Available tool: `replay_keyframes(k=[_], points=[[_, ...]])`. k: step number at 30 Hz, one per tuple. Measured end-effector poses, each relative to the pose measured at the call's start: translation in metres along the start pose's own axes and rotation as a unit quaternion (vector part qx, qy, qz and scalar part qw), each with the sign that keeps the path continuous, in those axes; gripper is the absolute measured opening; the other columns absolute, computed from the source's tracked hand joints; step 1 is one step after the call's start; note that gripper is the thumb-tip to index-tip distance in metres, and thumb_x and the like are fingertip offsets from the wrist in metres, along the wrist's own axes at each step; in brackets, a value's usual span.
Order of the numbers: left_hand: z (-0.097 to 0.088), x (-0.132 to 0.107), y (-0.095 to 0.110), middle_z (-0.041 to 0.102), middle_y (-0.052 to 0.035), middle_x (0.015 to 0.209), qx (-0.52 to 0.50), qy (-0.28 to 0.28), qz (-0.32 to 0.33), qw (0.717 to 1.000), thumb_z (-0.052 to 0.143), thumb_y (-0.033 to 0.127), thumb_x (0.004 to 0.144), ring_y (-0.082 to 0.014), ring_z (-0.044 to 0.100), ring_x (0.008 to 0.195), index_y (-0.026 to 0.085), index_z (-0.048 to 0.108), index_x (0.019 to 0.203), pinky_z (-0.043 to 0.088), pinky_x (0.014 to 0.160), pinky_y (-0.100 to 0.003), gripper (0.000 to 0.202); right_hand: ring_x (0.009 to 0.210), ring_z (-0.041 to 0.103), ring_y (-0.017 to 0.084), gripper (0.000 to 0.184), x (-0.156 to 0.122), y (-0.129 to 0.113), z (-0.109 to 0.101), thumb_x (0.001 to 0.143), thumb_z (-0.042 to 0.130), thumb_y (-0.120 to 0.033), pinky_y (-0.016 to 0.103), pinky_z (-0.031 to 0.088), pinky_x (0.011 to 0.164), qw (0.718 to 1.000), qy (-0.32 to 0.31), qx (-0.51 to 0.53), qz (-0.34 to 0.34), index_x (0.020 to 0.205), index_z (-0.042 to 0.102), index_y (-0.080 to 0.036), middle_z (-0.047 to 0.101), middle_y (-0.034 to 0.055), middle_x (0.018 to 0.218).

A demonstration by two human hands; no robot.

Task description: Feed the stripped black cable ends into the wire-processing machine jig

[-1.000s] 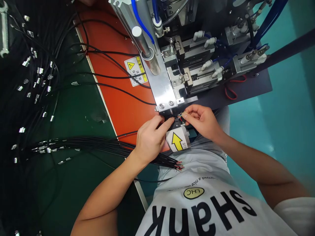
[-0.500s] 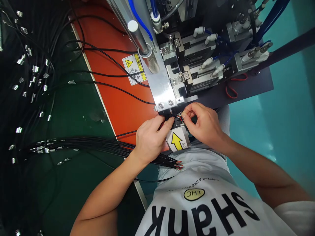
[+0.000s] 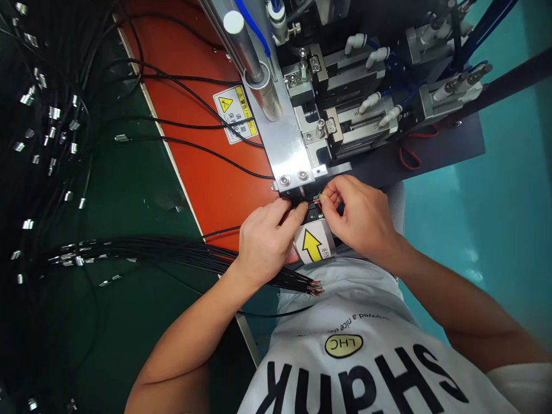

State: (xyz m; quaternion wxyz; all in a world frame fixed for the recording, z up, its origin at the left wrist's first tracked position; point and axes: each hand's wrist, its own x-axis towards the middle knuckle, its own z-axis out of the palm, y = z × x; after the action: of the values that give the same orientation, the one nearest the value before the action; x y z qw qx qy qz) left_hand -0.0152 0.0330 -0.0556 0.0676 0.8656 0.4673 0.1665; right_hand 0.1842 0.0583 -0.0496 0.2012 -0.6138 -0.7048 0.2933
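Note:
My left hand [image 3: 265, 238] is closed at the front of the machine's metal plate [image 3: 287, 146], its thumb and fingertips pressing on a black cable [image 3: 222, 232] that runs in beneath the hand. Facing it, my right hand [image 3: 360, 215] pinches thin coloured wires [image 3: 318, 201] at the cable's end; red shows among them. The fingers partly cover the wires. Just below sits a white label with a yellow arrow [image 3: 311, 244]. Under my left forearm a bundle of black cables [image 3: 172, 250] stretches toward my lap, its stripped coloured ends [image 3: 317, 287] lying near the shirt.
Pneumatic cylinders [image 3: 357, 123] with blue hoses stand behind the hands. A steel post [image 3: 263, 95] rises from the plate. Single cables cross the orange board [image 3: 190, 172] by a warning label [image 3: 235, 115]. Many cables with shiny metal ends [image 3: 52, 115] lie over the green mat [image 3: 142, 207].
The view has shifted slightly. Both hands stay at the same spot, and the right fingertips have moved a little on the thin wires.

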Motion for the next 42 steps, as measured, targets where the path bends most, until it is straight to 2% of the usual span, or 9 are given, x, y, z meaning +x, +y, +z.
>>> replay_keyframes(k=[5,9,13,17,24,29,36,39,42], points=[[0.003,-0.002,-0.002,0.062,-0.0099,0.093,-0.043,-0.002,-0.022,0.999,0.042,0.017,0.097,-0.0184,0.06,0.082,0.018,0.065,0.118,0.044,0.066,-0.028,0.031,0.065,0.062,0.017,0.006,0.001,0.015,0.008,0.09,0.06,-0.025,0.031,0.044,0.062,0.979,-0.03,0.196,0.046,0.084,0.06,-0.022,0.067,0.0005,0.071],[-0.006,-0.003,0.002,0.063,-0.0098,0.098,-0.101,0.004,-0.048,0.994,0.047,0.016,0.095,-0.0183,0.061,0.086,0.018,0.06,0.122,0.049,0.071,-0.029,0.03,0.072,0.063,0.017,0.006,-0.005,0.011,0.004,0.09,0.059,-0.022,0.032,0.046,0.07,0.975,0.017,0.222,0.004,0.084,0.06,-0.022,0.068,0.0016,0.083],[-0.024,0.007,0.016,0.065,-0.0089,0.106,-0.234,-0.014,-0.09,0.968,0.056,0.02,0.094,-0.0171,0.062,0.093,0.018,0.058,0.123,0.053,0.08,-0.029,0.029,0.07,0.06,0.015,0.008,-0.015,-0.001,-0.008,0.09,0.059,-0.02,0.031,0.046,0.071,0.968,-0.021,0.249,-0.019,0.083,0.06,-0.021,0.065,-0.0001,0.079],[-0.031,0.016,0.028,0.067,-0.0048,0.091,-0.334,0.006,-0.111,0.936,0.061,0.018,0.092,-0.0136,0.062,0.083,0.018,0.066,0.102,0.054,0.074,-0.025,0.012,0.068,0.057,0.013,0.008,-0.023,-0.011,-0.017,0.09,0.061,-0.02,0.029,0.045,0.067,0.954,-0.046,0.297,0.003,0.082,0.06,-0.02,0.062,-0.0006,0.077],[-0.017,0.008,0.028,0.066,-0.0044,0.093,-0.332,0.142,-0.02,0.932,0.065,0.003,0.084,-0.0121,0.063,0.082,0.019,0.068,0.104,0.054,0.069,-0.024,0.026,0.06,0.049,0.011,0.015,-0.026,-0.017,-0.024,0.093,0.06,-0.028,0.026,0.039,0.058,0.836,-0.208,0.485,0.153,0.082,0.058,-0.018,0.053,-0.003,0.064],[-0.012,0.01,0.016,0.06,-0.004,0.09,-0.443,0.096,-0.008,0.891,0.067,0.007,0.084,-0.012,0.06,0.08,0.02,0.071,0.097,0.053,0.067,-0.025,0.019,0.062,0.05,0.011,0.019,-0.029,-0.018,-0.025,0.092,0.063,-0.032,0.026,0.04,0.06,0.83,-0.212,0.489,0.166,0.082,0.058,-0.017,0.054,-0.0026,0.065],[-0.019,0.013,0.013,0.06,-0.0036,0.087,-0.592,-0.044,-0.111,0.797,0.07,0.019,0.087,-0.0108,0.059,0.075,0.016,0.067,0.089,0.051,0.063,-0.023,0.005,0.061,0.054,0.011,0.015,-0.036,-0.02,-0.02,0.092,0.063,-0.03,0.025,0.044,0.06,0.846,-0.188,0.475,0.152,0.085,0.059,-0.017,0.057,-0.0026,0.066],[-0.023,0.008,0.015,0.061,-0.0051,0.096,-0.482,-0.025,-0.168,0.859,0.067,0.02,0.088,-0.0128,0.061,0.082,0.018,0.063,0.106,0.053,0.069,-0.024,0.018,0.061,0.057,0.011,0.012,-0.028,-0.014,-0.018,0.09,0.064,-0.026,0.025,0.045,0.06,0.886,-0.127,0.423,0.139,0.084,0.06,-0.017,0.058,-0.0026,0.066],[-0.02,0.001,0.01,0.063,-0.0046,0.094,-0.308,0.052,-0.133,0.941,0.066,0.015,0.088,-0.0148,0.061,0.09,0.018,0.065,0.1,0.053,0.079,-0.027,0.012,0.06,0.058,0.011,0.012,-0.017,-0.004,-0.012,0.089,0.065,-0.026,0.025,0.046,0.059,0.906,-0.092,0.39,0.135,0.083,0.061,-0.017,0.059,-0.0026,0.065]])
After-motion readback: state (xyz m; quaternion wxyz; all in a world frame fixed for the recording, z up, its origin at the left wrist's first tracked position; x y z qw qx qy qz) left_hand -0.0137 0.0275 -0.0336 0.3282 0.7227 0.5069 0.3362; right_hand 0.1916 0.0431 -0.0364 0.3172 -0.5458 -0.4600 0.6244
